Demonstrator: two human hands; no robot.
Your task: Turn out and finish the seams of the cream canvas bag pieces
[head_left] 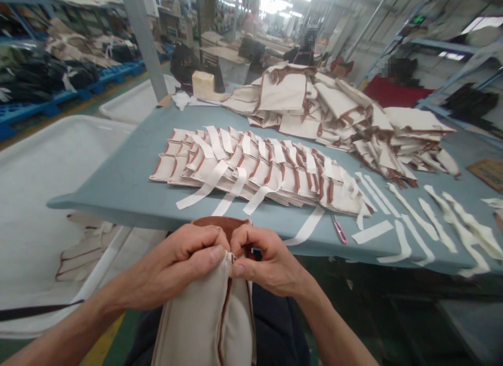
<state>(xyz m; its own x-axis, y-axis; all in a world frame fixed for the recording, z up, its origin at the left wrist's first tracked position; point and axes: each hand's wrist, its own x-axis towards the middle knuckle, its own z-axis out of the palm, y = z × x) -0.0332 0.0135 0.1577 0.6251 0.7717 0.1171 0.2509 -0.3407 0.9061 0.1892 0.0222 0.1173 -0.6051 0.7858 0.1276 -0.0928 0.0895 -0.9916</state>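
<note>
A cream fabric piece with brown edging lies over my lap, its top at the table's front edge. My left hand pinches its top edge between thumb and fingers. Close beside it, my right hand grips the same edge just right of the brown seam. A brown inner part shows behind my fingers. Beyond the hands, overlapping cream pieces with brown edges lie in rows on the blue-grey table, with white strips across them.
A large heap of cream pieces covers the table's back. A pink-handled tool and loose white strips lie at the right. White bins stand left, near a metal post. People are in the background.
</note>
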